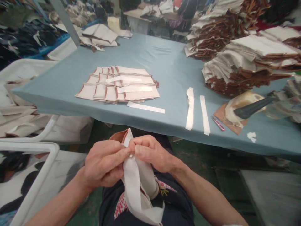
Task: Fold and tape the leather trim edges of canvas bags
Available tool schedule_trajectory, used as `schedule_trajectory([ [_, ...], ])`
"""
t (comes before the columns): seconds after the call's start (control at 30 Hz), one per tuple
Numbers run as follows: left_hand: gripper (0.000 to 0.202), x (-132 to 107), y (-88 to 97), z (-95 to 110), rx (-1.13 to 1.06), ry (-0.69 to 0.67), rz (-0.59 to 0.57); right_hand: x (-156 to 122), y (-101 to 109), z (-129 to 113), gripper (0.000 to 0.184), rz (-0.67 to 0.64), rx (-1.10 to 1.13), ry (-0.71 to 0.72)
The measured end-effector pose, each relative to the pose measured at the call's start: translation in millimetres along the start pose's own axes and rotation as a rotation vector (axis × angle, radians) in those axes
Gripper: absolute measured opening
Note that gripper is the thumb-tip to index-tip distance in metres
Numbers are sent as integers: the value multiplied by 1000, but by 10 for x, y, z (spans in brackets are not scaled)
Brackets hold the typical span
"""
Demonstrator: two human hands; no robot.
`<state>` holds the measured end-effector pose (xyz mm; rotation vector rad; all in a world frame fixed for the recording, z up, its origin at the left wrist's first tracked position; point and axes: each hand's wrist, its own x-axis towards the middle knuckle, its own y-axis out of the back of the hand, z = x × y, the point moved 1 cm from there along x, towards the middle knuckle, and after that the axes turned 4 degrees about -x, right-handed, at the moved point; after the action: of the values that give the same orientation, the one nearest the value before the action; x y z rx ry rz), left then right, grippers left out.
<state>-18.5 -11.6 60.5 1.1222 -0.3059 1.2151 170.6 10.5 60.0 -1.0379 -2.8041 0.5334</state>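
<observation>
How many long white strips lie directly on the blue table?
3: one strip before the fanned cream fabric pieces, a crumpled strip and a straight strip beside the pink tool. The crumpled strip may hide another.

The left grip (104,164) and right grip (151,152) are formed by bare hands, continued by bare forearms (202,188). Below the grip, a near-black garment (107,205) is worn. It is marked with red-and-white print (120,205) beneath the left grip and with a second red-and-white patch (171,186) beneath the right, beside which a small yellow motif (164,191) is set. The lettering is too blurred to be read.
</observation>
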Motion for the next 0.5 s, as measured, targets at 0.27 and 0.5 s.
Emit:
schedule_trajectory([
  [0.27, 27, -90, 9, 93, 96, 82, 69, -15, 10, -91, 53, 27, -94, 47],
  [0.5, 39, 304, 270, 203, -249, 467, -378, -127, 128, -507, 25, -64, -897, 411],
])
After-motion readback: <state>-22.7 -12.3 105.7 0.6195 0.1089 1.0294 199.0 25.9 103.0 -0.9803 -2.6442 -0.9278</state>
